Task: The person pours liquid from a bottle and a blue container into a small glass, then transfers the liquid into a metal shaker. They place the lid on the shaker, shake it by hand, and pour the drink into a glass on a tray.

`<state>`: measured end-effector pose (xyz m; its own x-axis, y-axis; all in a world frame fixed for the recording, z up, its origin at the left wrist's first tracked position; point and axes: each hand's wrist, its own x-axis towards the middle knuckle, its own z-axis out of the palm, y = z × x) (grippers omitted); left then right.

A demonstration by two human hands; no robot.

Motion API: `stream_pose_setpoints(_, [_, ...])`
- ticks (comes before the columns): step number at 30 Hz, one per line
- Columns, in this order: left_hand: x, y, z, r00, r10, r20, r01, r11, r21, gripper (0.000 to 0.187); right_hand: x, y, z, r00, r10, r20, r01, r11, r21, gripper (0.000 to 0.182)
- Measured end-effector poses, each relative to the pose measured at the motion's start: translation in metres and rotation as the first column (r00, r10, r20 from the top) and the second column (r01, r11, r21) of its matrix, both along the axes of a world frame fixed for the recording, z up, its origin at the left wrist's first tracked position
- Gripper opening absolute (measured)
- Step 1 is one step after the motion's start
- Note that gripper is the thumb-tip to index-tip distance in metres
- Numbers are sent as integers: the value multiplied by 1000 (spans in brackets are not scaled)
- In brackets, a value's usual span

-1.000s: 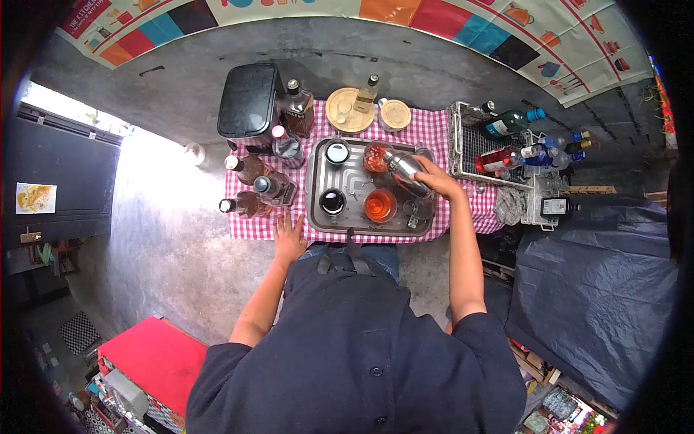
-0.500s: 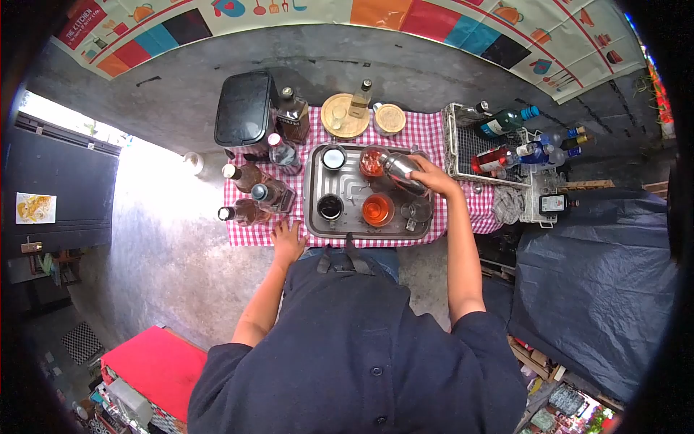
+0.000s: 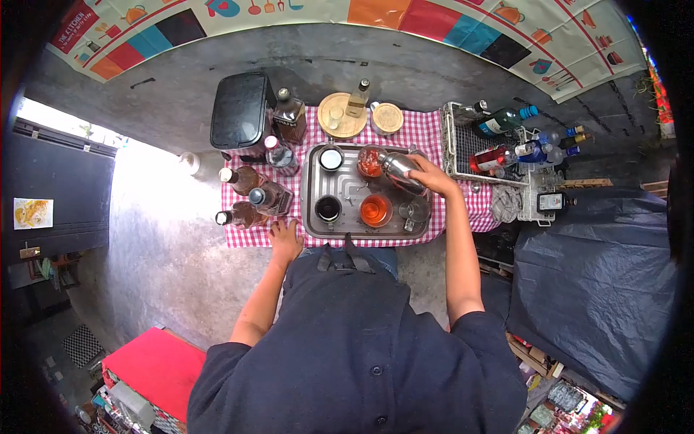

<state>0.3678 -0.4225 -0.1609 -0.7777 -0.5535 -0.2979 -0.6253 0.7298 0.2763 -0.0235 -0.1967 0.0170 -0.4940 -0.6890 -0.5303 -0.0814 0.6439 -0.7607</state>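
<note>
My right hand (image 3: 431, 177) is wrapped round a metal cocktail shaker (image 3: 402, 172), tilted to the left. Its mouth is at a glass with red contents (image 3: 371, 160) on the dark metal tray (image 3: 313, 231). Closer to me on the tray are a glass of orange-red drink (image 3: 375, 210), a small clear glass (image 3: 414, 212) and a cup of dark liquid (image 3: 328, 208). A cup with a pale top (image 3: 331, 158) stands at the back left. Fingers spread, my left hand (image 3: 286, 239) rests on the checkered cloth (image 3: 436, 123) at the table's front edge, left of the tray.
Several bottles (image 3: 271, 198) crowd the table's left side by a black lidded bin (image 3: 241, 112). Behind the tray, a round wooden board (image 3: 332, 106) carries a bottle (image 3: 358, 99) beside a lidded mug (image 3: 387, 119). Wire baskets (image 3: 454, 137) with bottles stand right.
The view has shifted very slightly. The shaker stays tilted at the glass in my right hand, and my left hand keeps its place on the cloth.
</note>
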Motion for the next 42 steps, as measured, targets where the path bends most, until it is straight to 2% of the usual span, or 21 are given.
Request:
stream_pose_setpoints(5, [0, 0, -8, 1000, 17, -2, -17, 1000, -9, 60, -1, 2, -11, 1000, -21, 6, 21, 1000, -14, 80])
stream_pose_setpoints(11, [-4, 0, 13, 999, 7, 53, -10, 999, 51, 63, -5, 1, -14, 1000, 8, 9, -7, 1000, -28, 81])
stream_pose_setpoints(14, [1, -4, 3, 999, -22, 34, 21, 999, 27, 67, -9, 0, -16, 996, 44, -74, -42, 999, 30, 82])
stream_pose_setpoints(20, [4, -4, -11, 999, -29, 40, 29, 1000, -4, 70, -10, -3, -12, 994, 55, -94, -52, 998, 36, 81])
stream_pose_setpoints(23, [2, -4, -6, 999, -14, 31, 14, 1000, 2, 67, -16, -2, -21, 990, 60, -127, -54, 997, 49, 80])
stream_pose_setpoints(26, [1, -3, -1, 1000, -6, 21, 6, 1000, 8, 66, -9, -11, 2, 984, 62, -167, -48, 995, 84, 80])
stream_pose_setpoints(33, [1, -3, -1, 999, -1, 43, 0, 1000, 17, 64, -14, -12, -3, 962, 97, -254, -86, 995, 55, 81])
stream_pose_setpoints(36, [2, -4, -7, 1000, -14, 6, 14, 999, -44, 68, -11, -17, 7, 956, 98, -278, -80, 994, 74, 81])
stream_pose_setpoints(42, [2, -4, -10, 1000, -8, -7, 8, 999, -36, 68, -11, -21, 10, 928, 141, -345, -116, 989, 92, 80])
